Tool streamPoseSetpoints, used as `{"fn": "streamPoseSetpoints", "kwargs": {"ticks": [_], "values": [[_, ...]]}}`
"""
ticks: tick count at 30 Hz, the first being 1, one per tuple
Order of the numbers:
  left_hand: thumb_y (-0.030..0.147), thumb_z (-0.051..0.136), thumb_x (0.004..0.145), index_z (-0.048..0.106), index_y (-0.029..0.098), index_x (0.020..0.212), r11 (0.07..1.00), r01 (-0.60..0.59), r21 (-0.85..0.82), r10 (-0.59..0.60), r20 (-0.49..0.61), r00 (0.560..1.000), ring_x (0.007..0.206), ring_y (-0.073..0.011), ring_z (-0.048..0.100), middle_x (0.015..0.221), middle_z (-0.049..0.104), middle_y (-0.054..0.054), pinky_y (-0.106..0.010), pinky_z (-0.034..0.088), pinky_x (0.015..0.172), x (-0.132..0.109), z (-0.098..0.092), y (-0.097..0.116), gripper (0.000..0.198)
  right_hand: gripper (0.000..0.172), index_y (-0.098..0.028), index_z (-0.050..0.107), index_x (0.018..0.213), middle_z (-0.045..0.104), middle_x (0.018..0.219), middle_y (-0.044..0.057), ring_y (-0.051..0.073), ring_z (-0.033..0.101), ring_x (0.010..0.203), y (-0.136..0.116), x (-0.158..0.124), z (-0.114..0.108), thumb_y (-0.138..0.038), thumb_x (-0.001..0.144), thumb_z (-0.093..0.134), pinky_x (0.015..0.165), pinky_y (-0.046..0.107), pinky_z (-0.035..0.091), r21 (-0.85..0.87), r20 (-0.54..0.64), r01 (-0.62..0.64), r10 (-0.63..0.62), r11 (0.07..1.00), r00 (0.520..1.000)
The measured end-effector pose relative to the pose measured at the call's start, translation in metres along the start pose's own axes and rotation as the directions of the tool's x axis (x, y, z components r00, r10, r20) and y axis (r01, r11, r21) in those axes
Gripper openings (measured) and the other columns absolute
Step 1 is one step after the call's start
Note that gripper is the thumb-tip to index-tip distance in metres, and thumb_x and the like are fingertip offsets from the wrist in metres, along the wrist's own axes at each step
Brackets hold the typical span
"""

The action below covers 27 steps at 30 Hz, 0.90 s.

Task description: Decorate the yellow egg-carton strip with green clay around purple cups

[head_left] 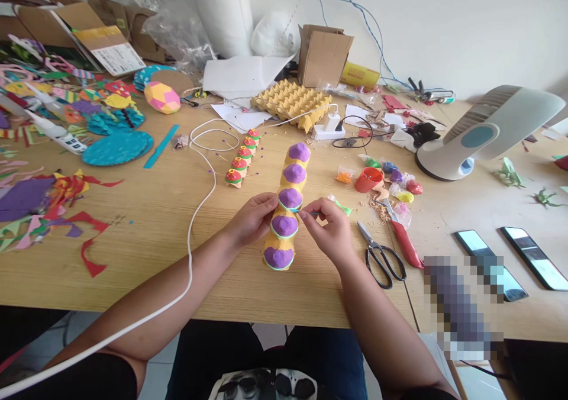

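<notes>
Between my hands is a strip of egg carton (pixel 284 226), yellow with several purple-capped bumps in a row. Pale green edging runs along the lower rims of the nearer caps. My left hand (pixel 254 219) grips its left side near the middle bump, thumb and fingers closed. On the opposite side, my right hand (pixel 327 228) pinches a thin blue stick-like piece (pixel 314 213), its end against the strip below the middle cap. Fingers partly hide this piece. A smaller strip with red-and-green-topped bumps (pixel 239 163) stands behind, to the left, with purple-tipped pins around it.
Scissors (pixel 382 257) and a red-handled knife (pixel 403 234) lie right, near a red cup (pixel 369 178) and bagged coloured clay (pixel 404 196). A white cable (pixel 190 252) crosses over my left forearm. Behind are an egg tray (pixel 290 101) and a power strip (pixel 329 129); a fan (pixel 479 134) stands right.
</notes>
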<state>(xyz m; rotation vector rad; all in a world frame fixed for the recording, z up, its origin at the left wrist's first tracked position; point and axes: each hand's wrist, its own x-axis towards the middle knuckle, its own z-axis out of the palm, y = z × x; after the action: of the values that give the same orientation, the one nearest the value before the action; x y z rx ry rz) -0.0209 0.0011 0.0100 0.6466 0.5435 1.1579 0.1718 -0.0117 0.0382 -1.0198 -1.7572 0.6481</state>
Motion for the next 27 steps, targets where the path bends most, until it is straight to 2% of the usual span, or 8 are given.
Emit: {"fn": "streamPoseSetpoints", "kwargs": {"ticks": [4,11,20,27], "values": [[0.028,0.080,0.079,0.069,0.013,0.075,1.000,-0.005,-0.010,0.006,0.004,1.000,0.061,-0.0134,0.064,0.069,0.069,-0.004,-0.023,0.048,0.058,-0.0001,0.0001,-0.0001,0.019,0.013,-0.021,0.062,0.077,0.065,0.072,-0.001,0.013,0.055,0.065,-0.0005,-0.0004,-0.0005,-0.025,0.088,0.067,0.065,0.030,0.043,0.001,0.006,0.003,-0.003,1.000,1.000],[0.035,0.078,0.080,0.071,0.014,0.075,0.997,-0.026,0.077,0.023,0.030,0.999,0.060,-0.0121,0.061,0.070,0.068,-0.003,-0.023,0.047,0.059,-0.0001,-0.0023,-0.0005,0.022,0.012,-0.021,0.062,0.078,0.064,0.072,-0.001,0.014,0.056,0.065,0.0003,-0.0009,0.0000,-0.025,0.089,0.066,0.066,0.031,0.043,-0.004,0.005,-0.005,0.005,1.000,1.000],[0.036,0.078,0.080,0.065,0.014,0.069,0.993,0.010,0.115,-0.012,0.016,1.000,0.052,-0.0086,0.049,0.060,0.057,0.000,-0.022,0.039,0.051,-0.0033,0.0038,0.0049,0.027,0.011,-0.021,0.062,0.079,0.066,0.074,0.000,0.013,0.056,0.065,-0.0001,-0.0003,-0.0009,-0.024,0.088,0.067,0.062,0.029,0.043,0.080,0.023,-0.034,0.032,0.996,0.999],[0.039,0.077,0.081,0.062,0.015,0.067,0.991,0.029,0.131,-0.029,0.004,1.000,0.049,-0.0081,0.044,0.058,0.052,0.001,-0.023,0.035,0.049,-0.0044,0.0056,0.0059,0.031,0.012,-0.021,0.061,0.077,0.064,0.072,0.000,0.013,0.054,0.064,-0.0024,-0.0005,-0.0027,-0.025,0.088,0.066,0.061,0.028,0.042,0.077,0.003,-0.039,0.039,0.996,0.999]]}}
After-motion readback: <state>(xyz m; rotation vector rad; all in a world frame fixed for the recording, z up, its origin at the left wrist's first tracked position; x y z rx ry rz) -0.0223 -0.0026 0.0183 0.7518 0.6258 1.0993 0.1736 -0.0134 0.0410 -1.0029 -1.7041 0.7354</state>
